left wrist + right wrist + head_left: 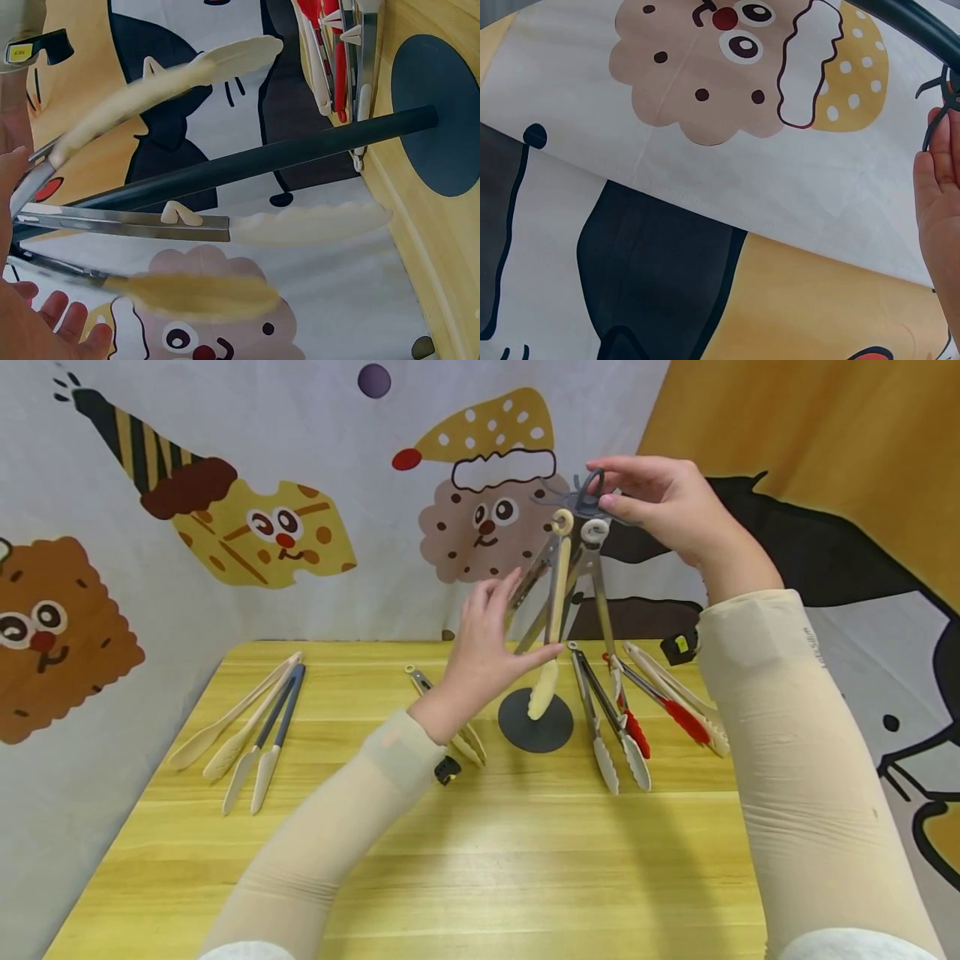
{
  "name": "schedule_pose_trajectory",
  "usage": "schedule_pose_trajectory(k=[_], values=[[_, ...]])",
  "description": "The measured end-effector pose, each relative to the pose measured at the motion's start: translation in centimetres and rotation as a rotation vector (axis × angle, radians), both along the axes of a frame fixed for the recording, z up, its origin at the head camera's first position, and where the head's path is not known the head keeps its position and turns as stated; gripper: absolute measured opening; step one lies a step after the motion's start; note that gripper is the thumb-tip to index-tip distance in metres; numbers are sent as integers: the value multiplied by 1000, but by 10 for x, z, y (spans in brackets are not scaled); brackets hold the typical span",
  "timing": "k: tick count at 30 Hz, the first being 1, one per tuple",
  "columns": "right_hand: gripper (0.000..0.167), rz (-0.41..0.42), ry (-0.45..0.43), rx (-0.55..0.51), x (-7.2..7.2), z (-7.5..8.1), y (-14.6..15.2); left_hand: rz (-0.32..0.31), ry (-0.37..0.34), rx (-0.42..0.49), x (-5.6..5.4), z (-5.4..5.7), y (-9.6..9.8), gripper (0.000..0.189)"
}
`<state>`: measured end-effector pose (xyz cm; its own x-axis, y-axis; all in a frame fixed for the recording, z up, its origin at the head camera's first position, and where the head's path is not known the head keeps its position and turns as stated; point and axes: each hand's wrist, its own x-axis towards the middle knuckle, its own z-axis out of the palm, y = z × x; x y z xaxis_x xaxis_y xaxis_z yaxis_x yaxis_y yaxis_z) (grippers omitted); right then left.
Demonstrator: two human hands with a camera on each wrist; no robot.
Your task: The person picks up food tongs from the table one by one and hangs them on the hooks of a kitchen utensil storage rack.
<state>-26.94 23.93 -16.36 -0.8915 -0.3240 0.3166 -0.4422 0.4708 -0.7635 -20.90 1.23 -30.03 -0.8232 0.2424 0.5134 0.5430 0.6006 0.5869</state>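
A dark stand with a round base (517, 731) and a tall pole (262, 156) rises from the table. My right hand (660, 497) pinches the loop (590, 492) at its top, thumb and fingers about it. From the hooks hang metal tongs with cream tips (543, 692), blurred in the left wrist view, and more tongs (602, 602) to their right. My left hand (483, 647) is spread beside the hanging tongs, fingers to their left and the thumb overlapping them in the head view. Only part of the right hand shows in the right wrist view.
On the wooden table (525, 877) lie beige tongs (247, 720) and blue-handled tongs (288, 706) at left. Cream-tipped tongs (471, 745) lie behind the left forearm. White-tipped tongs (606, 764), red-tipped tongs (684, 722) and beige tongs (667, 681) lie right of the base.
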Motion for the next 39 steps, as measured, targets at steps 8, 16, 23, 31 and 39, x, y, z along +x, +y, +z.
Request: schedule_pose_trajectory(k=[8, 16, 23, 31, 39], values=[[40, -5, -23, -12, -3, 1, 4, 1, -44, 51, -5, -8, -13, 85], [39, -1, -31, -30, -3, -1, 2, 15, -75, 69, -10, -20, -43, 72], [38, 9, -28, -43, -2, -1, 3, 49, -111, 30, -16, -36, -64, 70], [38, 3, -21, -42, -1, -1, 3, 94, -186, -45, -23, -58, -88, 73], [38, -11, -34, -47, -1, -2, 3, 140, -292, -144, -28, -83, -118, 79]])
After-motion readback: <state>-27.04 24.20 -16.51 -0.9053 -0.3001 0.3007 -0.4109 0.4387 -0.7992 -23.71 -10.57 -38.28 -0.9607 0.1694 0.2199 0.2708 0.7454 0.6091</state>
